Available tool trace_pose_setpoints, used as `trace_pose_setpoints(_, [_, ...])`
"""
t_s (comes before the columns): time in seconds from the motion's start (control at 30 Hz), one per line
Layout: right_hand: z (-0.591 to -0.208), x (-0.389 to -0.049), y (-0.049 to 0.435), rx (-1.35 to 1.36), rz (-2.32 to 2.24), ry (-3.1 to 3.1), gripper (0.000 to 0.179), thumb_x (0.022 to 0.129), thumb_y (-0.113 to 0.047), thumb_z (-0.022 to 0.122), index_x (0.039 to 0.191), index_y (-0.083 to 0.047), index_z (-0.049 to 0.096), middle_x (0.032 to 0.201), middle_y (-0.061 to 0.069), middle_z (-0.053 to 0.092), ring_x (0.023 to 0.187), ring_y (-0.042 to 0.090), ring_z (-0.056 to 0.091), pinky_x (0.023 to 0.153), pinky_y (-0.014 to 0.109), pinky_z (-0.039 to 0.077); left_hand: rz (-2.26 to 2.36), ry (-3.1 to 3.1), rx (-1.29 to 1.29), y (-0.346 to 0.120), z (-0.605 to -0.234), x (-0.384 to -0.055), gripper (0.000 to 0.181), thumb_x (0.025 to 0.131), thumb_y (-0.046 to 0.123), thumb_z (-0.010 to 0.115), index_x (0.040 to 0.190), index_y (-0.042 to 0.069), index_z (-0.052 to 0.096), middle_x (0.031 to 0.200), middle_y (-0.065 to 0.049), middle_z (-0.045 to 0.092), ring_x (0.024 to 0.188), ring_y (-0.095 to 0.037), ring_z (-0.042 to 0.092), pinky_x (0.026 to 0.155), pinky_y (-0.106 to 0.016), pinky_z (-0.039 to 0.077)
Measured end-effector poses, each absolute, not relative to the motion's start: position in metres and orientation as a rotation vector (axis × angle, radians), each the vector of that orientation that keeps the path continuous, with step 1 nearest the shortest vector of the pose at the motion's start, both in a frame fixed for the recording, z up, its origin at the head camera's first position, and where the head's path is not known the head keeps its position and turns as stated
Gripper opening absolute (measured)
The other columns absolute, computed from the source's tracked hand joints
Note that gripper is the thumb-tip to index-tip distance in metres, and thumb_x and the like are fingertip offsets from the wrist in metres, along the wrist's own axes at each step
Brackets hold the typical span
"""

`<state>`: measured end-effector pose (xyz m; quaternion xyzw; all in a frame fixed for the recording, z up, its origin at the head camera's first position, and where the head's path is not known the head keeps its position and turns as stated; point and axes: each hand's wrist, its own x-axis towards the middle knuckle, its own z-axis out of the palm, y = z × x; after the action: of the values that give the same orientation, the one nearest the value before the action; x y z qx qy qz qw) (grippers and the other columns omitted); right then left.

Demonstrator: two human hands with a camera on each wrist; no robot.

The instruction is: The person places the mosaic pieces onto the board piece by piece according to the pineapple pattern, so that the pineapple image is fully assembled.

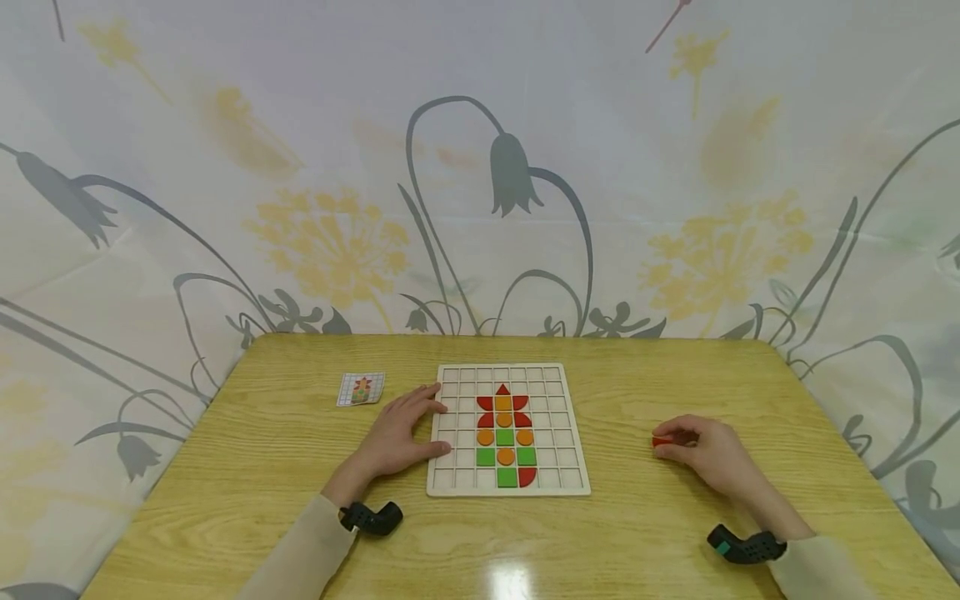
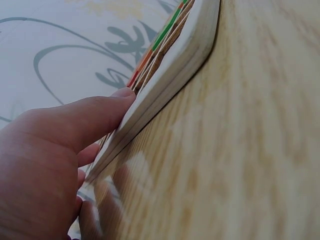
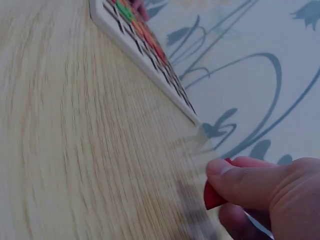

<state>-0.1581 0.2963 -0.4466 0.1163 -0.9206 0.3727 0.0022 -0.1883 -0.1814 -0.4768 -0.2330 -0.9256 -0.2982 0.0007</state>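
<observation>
A white square grid board [image 1: 558, 417] lies on the wooden table, with red, orange and green flat pieces set in its middle cells. My left hand [image 1: 397, 433] rests at the board's left edge, its thumb and fingertips on the rim. In the left wrist view the thumb [image 2: 107, 107] lies along the board's side. Off to the right of the board, my right hand [image 1: 712, 450] pinches a red piece [image 3: 214, 196] between thumb and fingers, close over the table. The piece has a curved edge; most of it is covered by the fingers.
A small card [image 1: 360, 389] printed with a grid and a coloured figure lies left of the board. The wooden table [image 1: 637, 533] ends at the back against a wall covering [image 1: 637, 125] with grey and yellow flowers.
</observation>
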Motion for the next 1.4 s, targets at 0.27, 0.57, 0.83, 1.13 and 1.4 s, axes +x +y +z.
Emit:
trace_pose_setpoints(0.27, [-0.443, -0.156, 0.258, 0.390, 1.892, -2.712, 0.034, 0.095, -0.009, 0.067, 0.120, 0.013, 0.060, 0.101, 0.017, 0.069, 0.083, 0.016, 0.068, 0.068, 0.029, 0.056, -0.941, -2.902, -0.732, -0.182, -0.477, -0.188, 0.056, 0.086, 0.048, 0.073, 0.131, 0.016, 0.062, 0.160, -0.004, 0.033, 0.148, -0.030, 0.024, 0.115, -0.058, 0.019])
trace_pose_setpoints(0.57, [-0.442, -0.159, 0.217, 0.620, 1.915, -2.727, 0.028, 0.094, -0.005, 0.067, 0.118, 0.010, 0.064, 0.113, 0.023, 0.065, 0.088, 0.012, 0.063, 0.072, 0.027, 0.055, -0.945, -2.895, -0.739, -0.181, -0.473, -0.187, 0.055, 0.086, 0.047, 0.072, 0.130, 0.015, 0.062, 0.159, -0.006, 0.034, 0.148, -0.032, 0.024, 0.115, -0.060, 0.019])
trace_pose_setpoints(0.83, [-0.446, -0.163, 0.178, 0.760, 1.778, -2.805, 0.018, 0.093, -0.008, 0.069, 0.110, -0.002, 0.069, 0.103, 0.006, 0.068, 0.089, 0.020, 0.061, 0.075, 0.026, 0.051, -0.942, -2.897, -0.734, -0.182, -0.475, -0.188, 0.056, 0.086, 0.048, 0.073, 0.130, 0.016, 0.062, 0.160, -0.004, 0.034, 0.148, -0.031, 0.024, 0.115, -0.059, 0.019])
trace_pose_setpoints(1.13, [-0.453, -0.168, 0.137, 1.019, 1.589, -2.730, 0.010, 0.093, -0.008, 0.070, 0.102, -0.011, 0.071, 0.095, -0.003, 0.069, 0.084, 0.011, 0.064, 0.073, 0.027, 0.055, -0.921, -2.897, -0.742, -0.181, -0.477, -0.191, 0.056, 0.086, 0.048, 0.073, 0.130, 0.017, 0.062, 0.160, -0.003, 0.033, 0.148, -0.030, 0.023, 0.115, -0.058, 0.020])
trace_pose_setpoints(1.4, [-0.454, -0.169, 0.111, 1.193, 1.413, -2.720, 0.011, 0.094, -0.014, 0.071, 0.104, -0.014, 0.075, 0.093, -0.009, 0.069, 0.082, 0.006, 0.061, 0.069, 0.025, 0.052, -0.912, -2.908, -0.735, -0.182, -0.477, -0.189, 0.055, 0.086, 0.047, 0.073, 0.131, 0.017, 0.062, 0.160, -0.004, 0.033, 0.148, -0.031, 0.024, 0.115, -0.059, 0.019])
